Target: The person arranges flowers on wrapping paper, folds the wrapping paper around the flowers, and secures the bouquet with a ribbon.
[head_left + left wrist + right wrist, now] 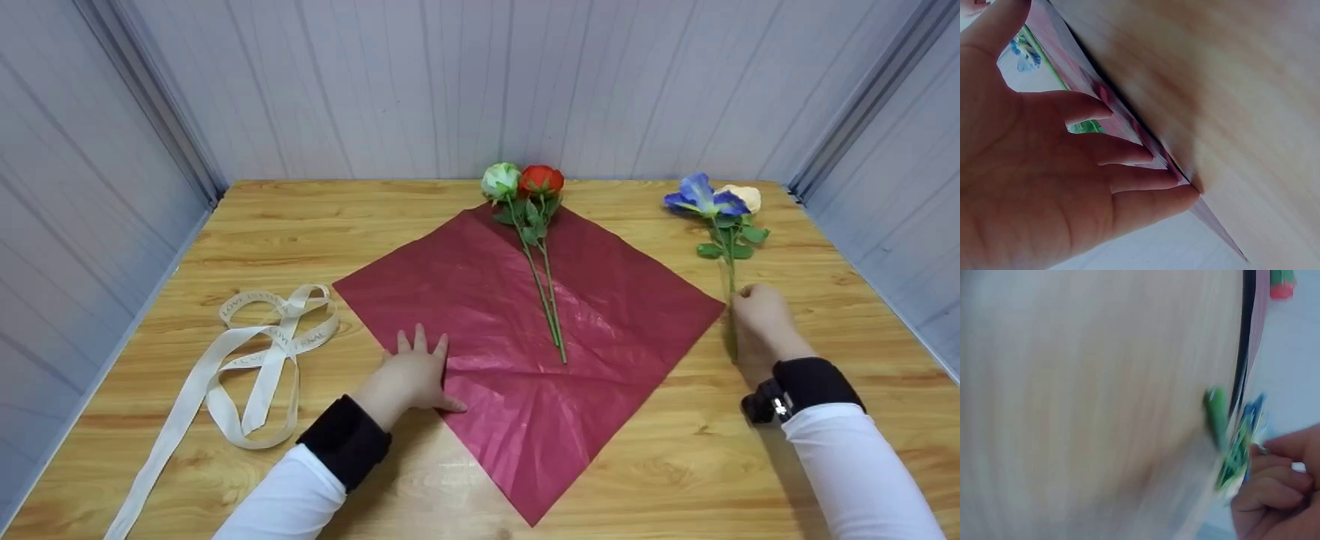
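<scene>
Head view: nearest, two white sleeves (281, 495) reach in over the wooden counter (660, 465), and the lowest corner of a dark red sheet (525, 420) points toward the person. A little farther in, the left hand (412, 375) lies at the sheet's lower left edge, its grip apart, fingers spread and holding nothing. To its left a pale, lettered ribbon (182, 420) rests in loose loops. Just off the sheet's right corner, the right hand (765, 315) has its grip clamped on the lower stem of a blue flower (697, 196), whose bloom lies at the far right; whether the stem of the cream flower (744, 196) beside it is caught too, I cannot tell. At the far side, a red flower (541, 180) and a greenish white flower (500, 181) lie with blooms at the sheet's top corner, stems running down over its middle. The step in hand looks like taking up the blue flower with the sheet steadied; the next move would seem to call for a firm pinch and a low carry leftward, clear of the two stems there.
</scene>
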The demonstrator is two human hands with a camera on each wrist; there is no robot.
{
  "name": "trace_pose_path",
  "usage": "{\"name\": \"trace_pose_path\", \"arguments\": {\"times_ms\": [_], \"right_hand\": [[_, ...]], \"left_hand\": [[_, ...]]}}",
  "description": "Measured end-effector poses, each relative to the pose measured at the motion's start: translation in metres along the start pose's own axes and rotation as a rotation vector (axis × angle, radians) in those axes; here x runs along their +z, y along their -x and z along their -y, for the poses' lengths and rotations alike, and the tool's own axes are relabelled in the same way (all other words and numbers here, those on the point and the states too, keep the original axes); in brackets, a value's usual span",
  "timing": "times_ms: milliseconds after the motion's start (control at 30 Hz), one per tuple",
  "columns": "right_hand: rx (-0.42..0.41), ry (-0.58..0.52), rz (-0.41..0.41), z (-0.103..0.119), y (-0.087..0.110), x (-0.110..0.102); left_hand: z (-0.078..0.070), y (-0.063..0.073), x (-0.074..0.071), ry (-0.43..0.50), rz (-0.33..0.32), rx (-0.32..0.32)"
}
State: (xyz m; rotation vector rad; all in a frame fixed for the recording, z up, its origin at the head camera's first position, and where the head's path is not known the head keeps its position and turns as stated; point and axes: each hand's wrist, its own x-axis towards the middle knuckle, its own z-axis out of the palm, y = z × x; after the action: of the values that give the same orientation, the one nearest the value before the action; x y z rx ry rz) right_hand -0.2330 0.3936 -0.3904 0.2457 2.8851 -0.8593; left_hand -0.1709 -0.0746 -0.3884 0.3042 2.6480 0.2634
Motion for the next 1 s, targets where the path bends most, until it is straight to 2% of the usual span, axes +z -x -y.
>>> {"name": "trace_pose_path", "arguments": {"times_ms": [167,333,567,767,867,1000], "right_hand": [[-0.083,-0.027,-0.128,0.04,0.003,0.017],[-0.121,-0.083,-0.179,0.081,0.006,0.03],[-0.174,-0.146,-0.162,0.124,0.01,0.05],[-0.233,-0.134,-0.151,0.153,0.008,0.081],[-0.255,-0.091,-0.11,0.166,0.008,0.098],[-0.248,-0.031,-0.014,0.178,0.01,0.115]], "left_hand": [[0.0,0.0,0.0,-0.003,0.002,0.001],[0.0,0.0,0.0,-0.005,0.008,-0.002],[0.0,0.001,-0.002,-0.003,0.019,-0.008],[0.0,0.001,-0.002,-0.002,0.016,-0.008],[-0.001,0.001,-0.001,-0.001,0.014,-0.007],[-0.001,0.0,-0.001,0.001,0.012,-0.006]]}}
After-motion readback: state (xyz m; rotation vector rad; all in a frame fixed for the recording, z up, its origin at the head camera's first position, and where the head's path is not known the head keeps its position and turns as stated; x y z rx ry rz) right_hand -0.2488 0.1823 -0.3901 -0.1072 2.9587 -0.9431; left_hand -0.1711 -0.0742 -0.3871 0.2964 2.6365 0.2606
